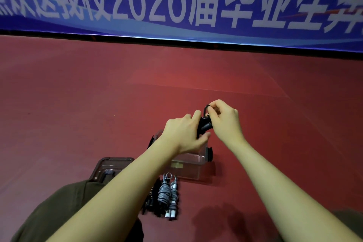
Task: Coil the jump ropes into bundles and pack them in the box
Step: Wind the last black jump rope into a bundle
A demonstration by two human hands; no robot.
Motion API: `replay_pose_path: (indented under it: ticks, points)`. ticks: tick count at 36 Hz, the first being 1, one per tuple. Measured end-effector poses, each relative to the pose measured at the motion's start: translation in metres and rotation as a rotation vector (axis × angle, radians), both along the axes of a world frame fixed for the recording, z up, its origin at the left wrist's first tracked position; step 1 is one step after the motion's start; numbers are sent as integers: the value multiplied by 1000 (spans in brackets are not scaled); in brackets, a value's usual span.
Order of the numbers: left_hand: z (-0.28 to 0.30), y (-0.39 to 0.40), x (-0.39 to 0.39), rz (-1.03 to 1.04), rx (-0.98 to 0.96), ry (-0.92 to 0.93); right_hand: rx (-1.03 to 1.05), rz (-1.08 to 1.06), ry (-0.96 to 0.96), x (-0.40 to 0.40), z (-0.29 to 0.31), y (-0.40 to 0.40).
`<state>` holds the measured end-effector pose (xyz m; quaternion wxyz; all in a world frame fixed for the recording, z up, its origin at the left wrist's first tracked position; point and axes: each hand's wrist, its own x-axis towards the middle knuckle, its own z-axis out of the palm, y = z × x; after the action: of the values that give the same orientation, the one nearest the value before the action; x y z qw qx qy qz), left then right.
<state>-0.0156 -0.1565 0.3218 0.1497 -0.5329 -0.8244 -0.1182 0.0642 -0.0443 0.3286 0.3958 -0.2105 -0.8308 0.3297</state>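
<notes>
A black jump rope bundle (pixel 204 124) is held in the air above the clear plastic box (pixel 193 165). My left hand (pixel 184 133) grips the bundle's body from the left. My right hand (pixel 225 120) pinches a loop of the black rope at the top of the bundle. The box stands on the red floor under my hands, with black latches on its sides; its inside is mostly hidden by my left forearm. A coiled grey rope bundle (pixel 167 194) with white handles lies on the floor in front of the box, beside black rope bundles (pixel 152 202).
The box's dark transparent lid (pixel 110 167) lies flat on the floor left of the box. My olive-clad knees fill the bottom left corner. A blue banner (pixel 176 2) with white lettering runs along the far edge of the red floor.
</notes>
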Motion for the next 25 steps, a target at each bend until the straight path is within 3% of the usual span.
replay_pose_path:
  ticks: [4,9,15,25]
  points:
    - [-5,-11,-9,21,-14,-136,-103,40,31,-11,-7,-8]
    - [-36,-23,-34,92,-56,-251,-211,107,-79,-36,-40,-15]
    - [-104,-32,-69,201,40,-714,-317,91,-247,-74,-105,-21]
    - [-221,-58,-105,572,23,-919,-409,135,-713,-111,-240,-50]
